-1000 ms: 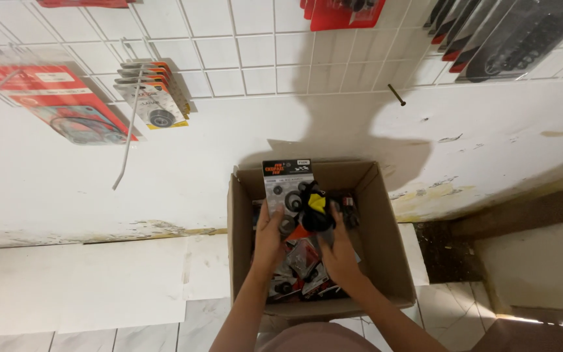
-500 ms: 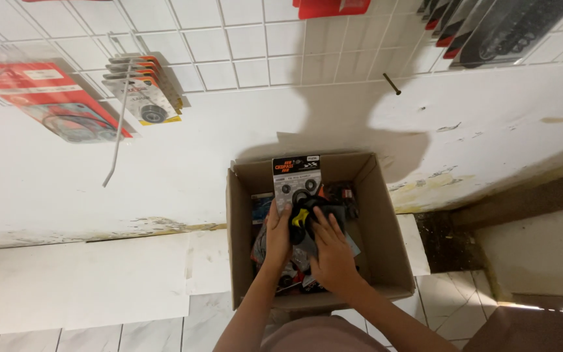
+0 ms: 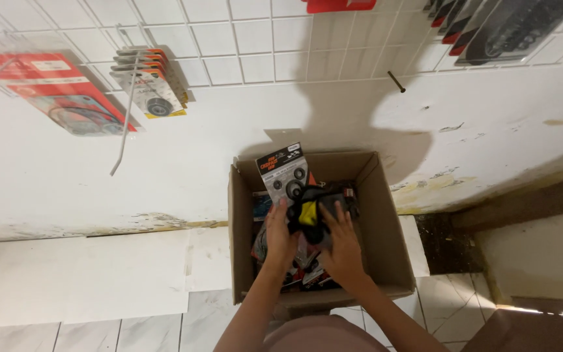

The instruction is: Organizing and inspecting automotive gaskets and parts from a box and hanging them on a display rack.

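Observation:
An open cardboard box (image 3: 379, 215) stands on the tiled floor against a white wall, filled with several packaged parts. My left hand (image 3: 279, 236) reaches into it and holds a grey blister card with round black parts (image 3: 286, 174), which stands upright at the box's back left. My right hand (image 3: 341, 244) lies beside it, fingers on a black and yellow packaged item (image 3: 307, 214) in the middle of the box. More packs lie beneath both hands, partly hidden.
A white wire grid covers the wall above, with hanging packs: red ones (image 3: 53, 91) at left, a stack of orange-edged cards (image 3: 150, 81) on a hook, dark packs (image 3: 503, 26) at top right. A bare hook (image 3: 397, 81) sticks out. Brown step (image 3: 522, 202) at right.
The view has shifted slightly. My right hand has moved a little over the black and yellow item; my left hand still holds the grey card upright.

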